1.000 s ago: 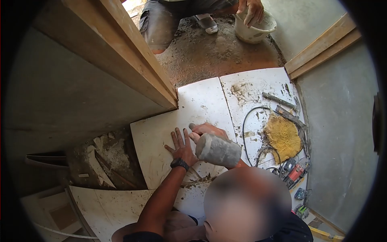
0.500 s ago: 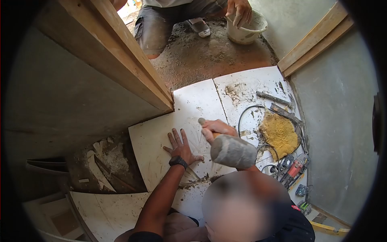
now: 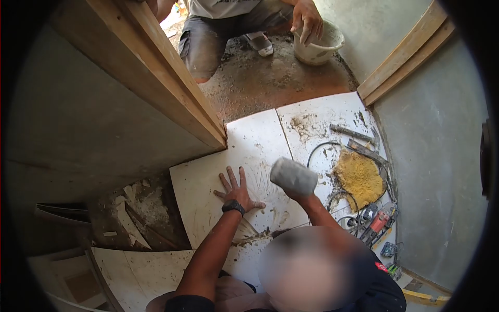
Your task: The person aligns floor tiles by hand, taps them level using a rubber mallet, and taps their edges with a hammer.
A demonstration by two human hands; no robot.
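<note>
My left hand (image 3: 238, 193) lies flat on a large white floor tile (image 3: 202, 182), fingers spread, a dark watch on its wrist. My right hand (image 3: 300, 197) grips a rubber mallet (image 3: 293, 176) above the same tile. The mallet's grey, worn head covers its handle and most of my right fingers. Smears and scratches of mortar mark the tile between my hands. Along the tile's near edge runs a joint with dark crumbs of mortar.
A kneeling person's hand (image 3: 307, 23) rests at a bucket (image 3: 318, 49) beyond the doorway. To the right lie a yellow sponge (image 3: 358, 179), a red power tool (image 3: 378, 222) and cables. A wooden door frame (image 3: 171, 78) stands left, above a dark untiled patch (image 3: 161, 208).
The mallet has swung up and to the left, and its head now hides the handle that showed before. My left hand stays flat on the tile. The view has shifted slightly.
</note>
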